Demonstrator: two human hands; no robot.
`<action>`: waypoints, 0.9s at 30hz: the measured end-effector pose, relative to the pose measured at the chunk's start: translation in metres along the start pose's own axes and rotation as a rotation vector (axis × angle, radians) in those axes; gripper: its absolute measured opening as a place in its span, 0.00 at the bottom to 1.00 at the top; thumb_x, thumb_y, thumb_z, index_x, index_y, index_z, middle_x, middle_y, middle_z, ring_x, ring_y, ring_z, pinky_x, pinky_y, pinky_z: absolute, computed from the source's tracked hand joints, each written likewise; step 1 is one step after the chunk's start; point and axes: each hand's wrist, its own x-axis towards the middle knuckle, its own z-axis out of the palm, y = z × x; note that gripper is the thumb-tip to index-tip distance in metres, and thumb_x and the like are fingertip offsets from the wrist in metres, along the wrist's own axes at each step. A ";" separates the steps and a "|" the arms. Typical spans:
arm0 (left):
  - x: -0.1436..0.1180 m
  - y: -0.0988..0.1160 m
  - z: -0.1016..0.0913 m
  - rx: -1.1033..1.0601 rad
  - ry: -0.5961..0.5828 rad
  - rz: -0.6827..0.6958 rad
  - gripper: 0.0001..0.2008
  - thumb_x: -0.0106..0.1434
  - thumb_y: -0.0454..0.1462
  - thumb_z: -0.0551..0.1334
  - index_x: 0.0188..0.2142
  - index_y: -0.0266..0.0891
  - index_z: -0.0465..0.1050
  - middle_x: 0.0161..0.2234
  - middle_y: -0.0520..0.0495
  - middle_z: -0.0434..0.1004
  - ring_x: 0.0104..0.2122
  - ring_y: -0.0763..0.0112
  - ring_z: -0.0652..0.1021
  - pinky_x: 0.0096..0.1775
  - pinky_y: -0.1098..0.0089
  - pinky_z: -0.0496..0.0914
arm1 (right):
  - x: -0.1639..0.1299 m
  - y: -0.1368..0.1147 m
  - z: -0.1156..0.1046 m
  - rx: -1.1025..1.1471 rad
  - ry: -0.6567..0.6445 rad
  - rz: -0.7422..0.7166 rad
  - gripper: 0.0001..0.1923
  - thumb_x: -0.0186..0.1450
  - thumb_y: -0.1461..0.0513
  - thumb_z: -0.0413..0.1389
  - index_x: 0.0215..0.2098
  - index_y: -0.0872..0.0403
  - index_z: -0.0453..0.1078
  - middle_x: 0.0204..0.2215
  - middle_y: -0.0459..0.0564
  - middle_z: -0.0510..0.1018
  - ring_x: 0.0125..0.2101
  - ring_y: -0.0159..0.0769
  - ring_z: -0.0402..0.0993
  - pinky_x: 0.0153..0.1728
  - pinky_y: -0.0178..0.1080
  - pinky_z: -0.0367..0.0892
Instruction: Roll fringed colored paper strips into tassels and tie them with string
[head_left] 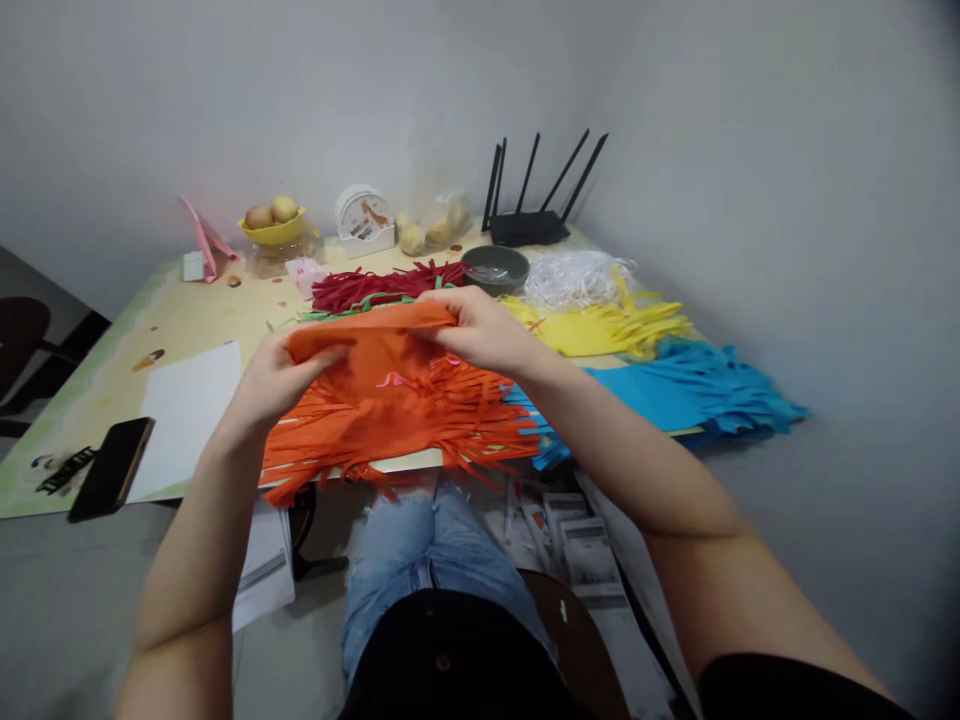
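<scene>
An orange fringed paper sheet (pixel 405 400) lies at the table's near edge, its cut strips hanging toward me. My left hand (pixel 274 375) grips its left top corner. My right hand (pixel 484 328) pinches the folded top edge on the right. Both hands lift that edge slightly off the table. Beyond it lie dark red fringed paper (pixel 382 283) and a green strip (pixel 337 311). To the right sit yellow fringed paper (pixel 607 325) and blue fringed paper (pixel 675 395).
A black phone (pixel 111 467) and a white sheet (pixel 187 415) lie at left. A dark bowl (pixel 496 268), white shreds (pixel 574 277), a black router (pixel 532 225), a yellow fruit bowl (pixel 274 227) and a bag of fruit (pixel 431 228) stand at the back. Papers (pixel 577 545) lie on the floor.
</scene>
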 end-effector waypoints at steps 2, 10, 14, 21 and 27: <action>-0.001 -0.004 0.002 -0.012 -0.004 -0.033 0.11 0.57 0.41 0.68 0.34 0.35 0.76 0.28 0.46 0.80 0.24 0.70 0.78 0.27 0.72 0.75 | -0.002 0.005 0.001 0.000 0.056 -0.021 0.06 0.60 0.62 0.55 0.31 0.58 0.72 0.27 0.48 0.78 0.29 0.34 0.74 0.30 0.34 0.68; -0.007 -0.026 -0.006 -0.143 0.076 0.099 0.11 0.52 0.31 0.66 0.35 0.41 0.83 0.31 0.49 0.81 0.28 0.71 0.78 0.27 0.75 0.71 | -0.005 0.018 0.000 0.109 0.070 -0.218 0.18 0.54 0.68 0.50 0.41 0.56 0.74 0.37 0.47 0.80 0.32 0.30 0.72 0.32 0.31 0.67; -0.012 -0.033 -0.013 -0.198 -0.025 0.127 0.07 0.53 0.31 0.67 0.30 0.42 0.84 0.31 0.47 0.80 0.28 0.71 0.76 0.28 0.74 0.69 | -0.008 0.022 -0.004 0.075 0.076 -0.230 0.14 0.51 0.69 0.48 0.31 0.56 0.73 0.30 0.46 0.77 0.30 0.29 0.71 0.33 0.33 0.68; -0.013 -0.030 -0.021 -0.078 -0.075 0.211 0.05 0.56 0.35 0.68 0.33 0.43 0.85 0.31 0.45 0.79 0.33 0.67 0.75 0.36 0.68 0.68 | -0.009 0.026 -0.008 0.070 0.001 -0.262 0.16 0.53 0.70 0.48 0.34 0.57 0.74 0.31 0.46 0.79 0.30 0.28 0.72 0.32 0.31 0.67; -0.017 -0.011 -0.037 0.092 -0.327 0.194 0.13 0.61 0.44 0.66 0.43 0.46 0.84 0.41 0.42 0.81 0.41 0.59 0.77 0.43 0.64 0.71 | -0.011 0.024 -0.021 -0.061 -0.112 -0.260 0.18 0.53 0.70 0.48 0.34 0.57 0.79 0.35 0.48 0.83 0.37 0.32 0.77 0.42 0.33 0.69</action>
